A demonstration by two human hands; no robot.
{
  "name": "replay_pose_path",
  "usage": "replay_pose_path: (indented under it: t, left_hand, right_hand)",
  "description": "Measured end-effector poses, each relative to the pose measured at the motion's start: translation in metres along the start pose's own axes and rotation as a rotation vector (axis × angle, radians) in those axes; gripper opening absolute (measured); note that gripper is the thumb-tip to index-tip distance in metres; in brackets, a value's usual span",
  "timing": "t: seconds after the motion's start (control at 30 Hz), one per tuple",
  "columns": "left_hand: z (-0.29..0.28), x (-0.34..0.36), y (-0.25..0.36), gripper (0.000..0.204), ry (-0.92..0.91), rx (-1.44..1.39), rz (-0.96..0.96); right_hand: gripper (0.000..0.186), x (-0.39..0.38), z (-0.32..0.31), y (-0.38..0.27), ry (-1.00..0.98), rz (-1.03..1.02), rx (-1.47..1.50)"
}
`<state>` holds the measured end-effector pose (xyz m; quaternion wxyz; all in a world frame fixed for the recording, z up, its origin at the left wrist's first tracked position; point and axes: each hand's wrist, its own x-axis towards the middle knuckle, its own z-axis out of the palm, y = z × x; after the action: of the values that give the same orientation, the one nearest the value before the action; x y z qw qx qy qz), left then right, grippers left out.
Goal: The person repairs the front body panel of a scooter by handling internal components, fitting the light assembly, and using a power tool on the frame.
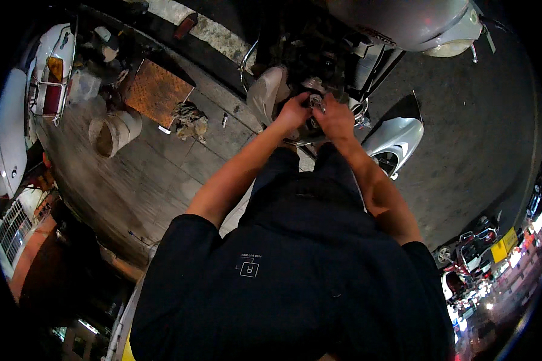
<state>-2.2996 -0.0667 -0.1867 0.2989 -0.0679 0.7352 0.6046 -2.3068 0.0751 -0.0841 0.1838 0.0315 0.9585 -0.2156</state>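
Observation:
My left hand point(294, 114) and my right hand point(336, 118) meet at the exposed dark works of a scooter point(325, 57). Between their fingertips is a small shiny part point(317, 103), metal or clear plastic; its kind I cannot make out. Fingers of both hands are bent and closed around it. A pale curved body panel point(267, 93) stands just left of my left hand. To the right of my right hand sits a silver-white panel point(397, 141) with a pointed end. My fingers hide some of the parts beneath them.
Left on the paving are a rusty metal plate point(158, 91), a crumpled rag point(190, 121), a dirty white bucket point(109, 133) and a small shiny item point(225, 120). A white scooter tail point(53, 69) stands at far left. A kerb point(217, 90) runs diagonally beside the scooter.

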Motion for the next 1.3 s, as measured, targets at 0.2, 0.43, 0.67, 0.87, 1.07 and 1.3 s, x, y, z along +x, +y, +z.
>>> replay_pose_path:
  t: [0.2, 0.43, 0.67, 0.87, 1.07, 1.3]
  left_hand:
    - [0.0, -0.013, 0.047, 0.055, -0.03, 0.472, 0.085]
    - [0.004, -0.021, 0.048, 0.056, 0.049, 0.683, 0.25]
    - [-0.004, -0.006, 0.032, 0.055, 0.0, 0.64, 0.341]
    - [-0.009, -0.009, 0.057, 0.057, -0.152, 0.637, 0.233]
    - [-0.017, -0.005, 0.055, 0.055, -0.077, 0.584, 0.141]
    - [-0.02, -0.006, 0.054, 0.054, -0.067, 0.505, 0.138]
  right_hand:
    - [0.037, 0.009, 0.012, 0.032, 0.018, -0.012, 0.172]
    - [0.033, 0.006, -0.013, 0.027, -0.379, 0.361, 0.523]
    - [0.026, 0.016, -0.008, 0.034, -0.296, 0.294, 0.733]
    - [0.029, 0.015, -0.002, 0.043, -0.271, 0.269, 0.796]
    - [0.028, 0.018, -0.009, 0.037, -0.22, 0.194, 0.598]
    - [0.038, 0.01, -0.026, 0.031, -0.132, -0.17, 0.281]
